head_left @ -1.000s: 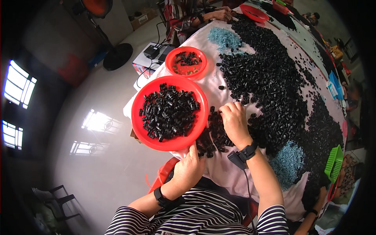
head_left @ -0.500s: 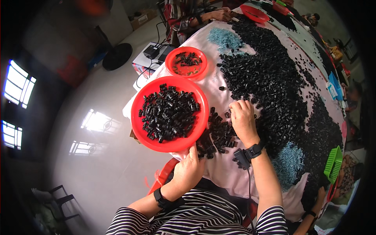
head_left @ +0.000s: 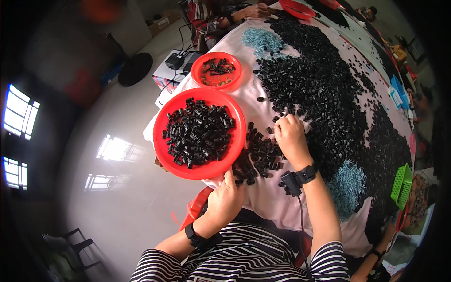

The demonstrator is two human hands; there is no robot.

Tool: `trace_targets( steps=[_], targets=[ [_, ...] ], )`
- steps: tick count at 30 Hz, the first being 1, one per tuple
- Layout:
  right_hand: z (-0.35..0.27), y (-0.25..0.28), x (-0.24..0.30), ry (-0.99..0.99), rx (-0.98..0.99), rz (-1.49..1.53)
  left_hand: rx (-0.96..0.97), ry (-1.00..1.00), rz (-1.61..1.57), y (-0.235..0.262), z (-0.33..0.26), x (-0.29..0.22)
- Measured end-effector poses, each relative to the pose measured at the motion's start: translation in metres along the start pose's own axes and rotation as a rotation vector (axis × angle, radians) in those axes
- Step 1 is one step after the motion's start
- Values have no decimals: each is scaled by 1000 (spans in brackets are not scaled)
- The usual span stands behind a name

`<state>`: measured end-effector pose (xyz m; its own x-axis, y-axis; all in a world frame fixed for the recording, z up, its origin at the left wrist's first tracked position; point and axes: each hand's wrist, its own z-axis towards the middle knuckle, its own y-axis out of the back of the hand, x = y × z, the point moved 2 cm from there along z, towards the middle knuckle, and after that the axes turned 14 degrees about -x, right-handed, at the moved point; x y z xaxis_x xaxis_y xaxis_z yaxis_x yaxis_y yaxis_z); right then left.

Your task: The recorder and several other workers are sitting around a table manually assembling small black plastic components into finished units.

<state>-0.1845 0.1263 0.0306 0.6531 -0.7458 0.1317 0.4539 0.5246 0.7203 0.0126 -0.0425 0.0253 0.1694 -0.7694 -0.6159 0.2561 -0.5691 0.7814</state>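
Observation:
My left hand (head_left: 224,201) is closed at the near rim of a large red plate (head_left: 165,155), with its thumb side against the edge and the other fingers tucked out of sight. Small black plastic parts (head_left: 199,131) are heaped in the plate. Over the edge of the big spread of black pieces (head_left: 310,89), my right hand (head_left: 291,138) is closed with its fingertips bent down together. What sits between those fingertips is hidden. A looser cluster of black parts (head_left: 263,152) lies on the cloth between my two hands.
A smaller red plate (head_left: 237,77) with some black pieces stands beyond the large one. Light-blue small parts lie in a far pile (head_left: 260,41) and a near pile (head_left: 346,188). A green basket (head_left: 400,185) is at right. A co-worker's hand (head_left: 257,11) rests at the far edge.
The whole view has shifted slightly. My right hand stays at the pile's edge with its fingers still bent down. My left hand keeps its place at the plate's rim.

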Motion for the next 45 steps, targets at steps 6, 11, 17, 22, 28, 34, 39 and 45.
trace_targets(
  steps=[6,11,17,22,28,34,39,45],
  targets=[
    [-13,63,-5,-286,31,307,7,43,-18,0,2,4],
    [-43,111,14,-284,236,260,24,79,-89,1,8,9],
    [-72,126,24,-217,292,149,24,73,-86,2,8,6],
    [-68,134,31,-211,314,136,-52,13,-121,0,2,11],
    [-65,121,48,-242,225,246,34,111,-161,1,5,11],
    [-52,85,109,10,208,410,37,147,-201,0,2,10],
    [-47,62,116,31,157,337,-84,242,-419,4,-15,15],
    [-52,60,117,32,175,360,-30,702,-869,36,-9,29]
  ],
)
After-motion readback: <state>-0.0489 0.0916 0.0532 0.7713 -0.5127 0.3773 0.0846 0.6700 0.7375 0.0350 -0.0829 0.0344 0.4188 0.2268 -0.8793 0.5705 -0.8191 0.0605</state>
